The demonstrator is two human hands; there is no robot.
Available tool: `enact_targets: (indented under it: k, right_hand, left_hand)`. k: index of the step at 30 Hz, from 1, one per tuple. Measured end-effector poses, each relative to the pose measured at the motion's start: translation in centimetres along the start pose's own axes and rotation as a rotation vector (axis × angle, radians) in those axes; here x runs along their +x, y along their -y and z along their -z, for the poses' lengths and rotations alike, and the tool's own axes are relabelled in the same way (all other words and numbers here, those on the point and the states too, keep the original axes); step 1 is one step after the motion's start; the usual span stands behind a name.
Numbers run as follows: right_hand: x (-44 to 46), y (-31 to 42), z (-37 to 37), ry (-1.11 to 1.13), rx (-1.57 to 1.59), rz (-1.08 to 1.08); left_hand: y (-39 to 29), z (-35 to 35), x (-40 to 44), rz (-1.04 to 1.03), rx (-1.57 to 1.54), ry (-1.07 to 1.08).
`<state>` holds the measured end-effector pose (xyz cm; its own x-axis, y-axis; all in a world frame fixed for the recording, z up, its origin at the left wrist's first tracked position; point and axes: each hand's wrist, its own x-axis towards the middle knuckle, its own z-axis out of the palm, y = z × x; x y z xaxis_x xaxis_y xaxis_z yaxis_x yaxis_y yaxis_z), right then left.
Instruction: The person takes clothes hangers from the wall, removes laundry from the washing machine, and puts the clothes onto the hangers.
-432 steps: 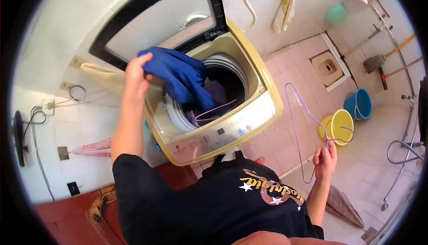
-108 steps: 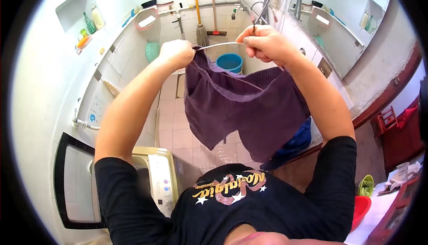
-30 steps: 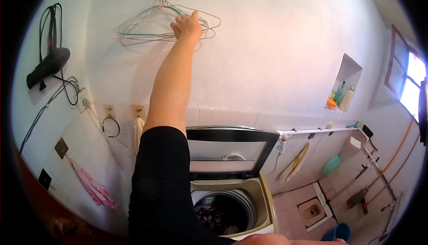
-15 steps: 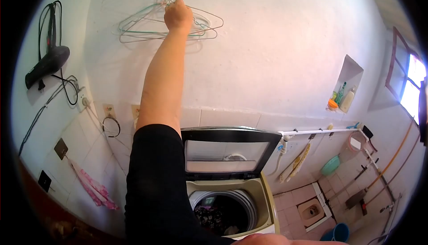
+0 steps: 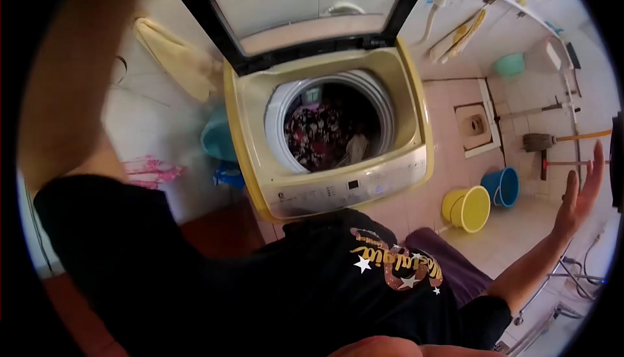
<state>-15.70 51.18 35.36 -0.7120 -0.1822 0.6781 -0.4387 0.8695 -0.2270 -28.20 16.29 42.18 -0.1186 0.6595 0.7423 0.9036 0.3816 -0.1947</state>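
Hanging open in the air, the right hand [image 5: 577,201] is seen with fingers parted; the left hand is cut off by the frame, its grip impossible to tell. Patterned laundry [image 5: 318,131] is piled inside one washing machine [image 5: 383,191], its single lid [image 5: 229,40] raised. Pink floor tiles [image 5: 448,123] are glimpsed alongside, and two buckets are counted: one yellow bucket [image 5: 452,210], one blue bucket [image 5: 495,180].
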Motion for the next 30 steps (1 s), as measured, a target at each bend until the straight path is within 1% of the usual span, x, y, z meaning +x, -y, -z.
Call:
enact_targets:
  k: [1,2,3,4,5,6,7,8,9,10,11,12,13,14,16,17,18,20,21,22,23,24,25,26,27,28,29,30]
  right_hand:
    - [-0.6,0.5,-1.1,0.171,0.198,-0.064]
    - [-1.2,1.3,-1.7,0.329,0.394,-0.124]
    - [-2.0,1.9,-2.9,0.493,0.673,-0.283]
    - [-3.1,2.5,-4.2,0.65,0.95,-0.445]
    - [-4.1,3.6,-5.7,0.593,0.87,-0.644]
    - [-5.2,4.1,-6.7,0.534,0.773,-0.849]
    - [-6.6,3.2,-6.4,0.538,0.449,-0.797]
    - [-7.7,2.3,-5.9,0.537,0.132,-0.728]
    - [-7.6,2.6,-4.7,0.557,0.213,-1.008]
    - [-7.7,1.6,-2.9,0.535,0.256,-1.159]
    - [-8.7,0.5,-1.9,0.441,0.142,-1.038]
    - [-8.3,0.8,-2.7,0.351,0.03,-0.908]
    - [-7.3,1.6,-3.8,0.472,-0.309,-0.67]
    - [-7.1,2.0,-5.6,0.53,-0.308,-0.551]
    - [-7.5,2.4,-6.7,0.806,-0.006,-0.623]
    - [-7.6,3.9,-8.4,0.59,0.477,-1.003]
    - [-8.1,3.3,-8.5,0.595,0.47,-1.018]
    - [-9.4,1.8,-8.4,0.359,0.891,-1.23]
    - [-10.0,2.0,-9.4,0.317,0.784,-1.153]
    - [-10.4,1.5,-9.2,0.316,0.785,-1.167]
    - [-11.0,0.6,-8.3,0.298,0.729,-1.186]
    - [-11.4,-0.4,-7.6,0.276,0.675,-1.197]
    - [-11.7,-1.0,-7.4,0.239,0.771,-1.189]
    - [-12.7,-1.7,-6.8,0.167,0.785,-1.23]
    - [-12.9,-1.6,-6.9,0.176,0.781,-1.257]
    - [-13.1,-1.5,-7.2,0.186,0.781,-1.279]
    - [-13.6,-1.3,-7.6,0.181,0.787,-1.271]
    - [-14.3,-1.1,-7.9,0.171,0.811,-1.312]
  left_hand:
    - [-1.7,-3.1,-1.3,-0.006,-0.127,0.054]
    - [-3.5,-5.7,-2.9,0.03,-0.259,0.131]
    - [-4.5,-8.3,-4.7,0.091,-0.4,0.194]
    - [-5.6,-10.4,-6.4,0.216,-0.581,0.306]
    - [-6.6,-12.5,-8.2,0.289,-0.793,0.256]
    - [-7.4,-13.3,-9.2,0.299,-0.883,0.269]
    - [-7.7,-14.4,-9.8,0.296,-0.896,0.368]
    - [-7.3,-15.7,-10.4,0.293,-0.933,0.365]
    - [-7.1,-17.3,-11.1,0.272,-1.002,0.35]
    - [-6.8,-18.6,-11.8,0.257,-1.074,0.333]
    - [-6.2,-19.9,-12.4,0.256,-1.097,0.356]
    - [-5.9,-21.2,-12.9,0.254,-1.13,0.349]
    - [-5.7,-22.4,-13.3,0.221,-1.224,0.319]
    - [-5.6,-23.3,-13.6,0.185,-1.319,0.294]
    - [-5.4,-25.0,-13.6,0.162,-1.341,0.306]
    - [-5.2,-25.6,-13.7,0.147,-1.329,0.31]
    - [-4.8,-26.0,-14.0,0.149,-1.346,0.309]
    - [-3.7,-26.9,-15.3,0.132,-1.429,0.394]
    - [-2.9,-27.3,-16.1,0.13,-1.385,0.319]
    - [-1.4,-27.9,-17.1,0.194,-1.452,0.341]
    - [0.7,-28.2,-18.6,0.295,-1.538,0.425]
    - [2.5,-29.4,-21.0,0.421,-1.81,0.569]
    - [4.0,-31.1,-24.1,0.592,-1.921,0.848]
    - [4.7,-33.3,-27.4,0.756,-1.919,0.994]
    - [4.2,-37.3,-32.3,0.99,-1.793,1.15]
    - [2.9,-41.2,-38.0,1.258,-1.523,1.3]
    - [1.0,-46.3,-45.6,0.676,-0.912,1.423]
    - [-0.4,-45.6,-48.2,1.027,-0.662,1.5]
